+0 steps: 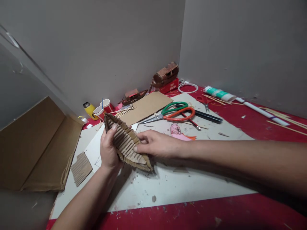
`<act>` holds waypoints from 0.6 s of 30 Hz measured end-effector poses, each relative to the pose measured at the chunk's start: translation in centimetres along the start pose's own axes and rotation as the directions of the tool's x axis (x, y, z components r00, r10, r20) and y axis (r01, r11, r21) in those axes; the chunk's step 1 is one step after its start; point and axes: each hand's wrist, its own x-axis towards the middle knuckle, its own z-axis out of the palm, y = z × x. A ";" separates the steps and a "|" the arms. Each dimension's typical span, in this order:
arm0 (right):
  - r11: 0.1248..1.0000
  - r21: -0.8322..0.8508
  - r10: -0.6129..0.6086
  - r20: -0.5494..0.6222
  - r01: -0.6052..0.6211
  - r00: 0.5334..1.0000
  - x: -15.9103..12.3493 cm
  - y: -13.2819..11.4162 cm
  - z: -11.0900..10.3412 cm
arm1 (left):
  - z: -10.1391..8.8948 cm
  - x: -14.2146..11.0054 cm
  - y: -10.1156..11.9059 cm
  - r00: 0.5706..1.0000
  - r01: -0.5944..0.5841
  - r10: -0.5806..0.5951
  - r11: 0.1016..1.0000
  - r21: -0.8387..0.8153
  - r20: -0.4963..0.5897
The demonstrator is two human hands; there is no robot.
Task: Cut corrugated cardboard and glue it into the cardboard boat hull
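I hold a boat-shaped hull of corrugated cardboard (126,143) just above a white board (168,185). Its ribbed inside faces up, one pointed end toward the far left and the other toward me. My left hand (109,150) grips its left edge, thumb on the rim. My right hand (155,143) reaches in from the right and pinches the hull's right side, fingers pressed on the ribs.
Green-handled scissors (174,108) and orange-handled scissors (181,114) lie beyond my hands, with a black knife (208,116), a pink object (178,132) and a flat cardboard sheet (146,107). Two model boats (165,74) stand by the wall. A large folded cardboard (35,147) lies left; a glue tube (219,93) right.
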 end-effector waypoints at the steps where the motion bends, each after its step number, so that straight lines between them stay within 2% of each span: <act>1: 0.999 -0.005 0.032 0.033 -0.032 0.999 -0.2 -0.2 -0.1 | 0.0 0.0 0.1 1.000 -0.004 0.004 1.000 -0.002 -0.005; 4: 0.997 -0.050 0.065 0.066 -0.062 0.996 -0.5 -0.1 -0.3 | 0.0 -0.1 0.1 1.000 -0.010 0.010 1.000 -0.006 -0.019; 9: 1.000 0.000 -0.011 0.020 0.011 1.000 0.0 1.6 0.4 | -0.4 -0.3 -0.7 0.999 -0.026 0.025 0.999 0.020 0.024; 12: 1.000 0.021 -0.001 -0.021 0.001 1.000 0.3 2.1 0.7 | -0.5 -0.2 -1.1 0.999 -0.026 0.024 0.997 0.066 0.028; 18: 0.999 -0.040 0.026 0.001 -0.026 1.000 0.0 1.1 0.2 | -0.1 0.1 -0.2 1.000 0.003 -0.003 1.000 0.005 -0.021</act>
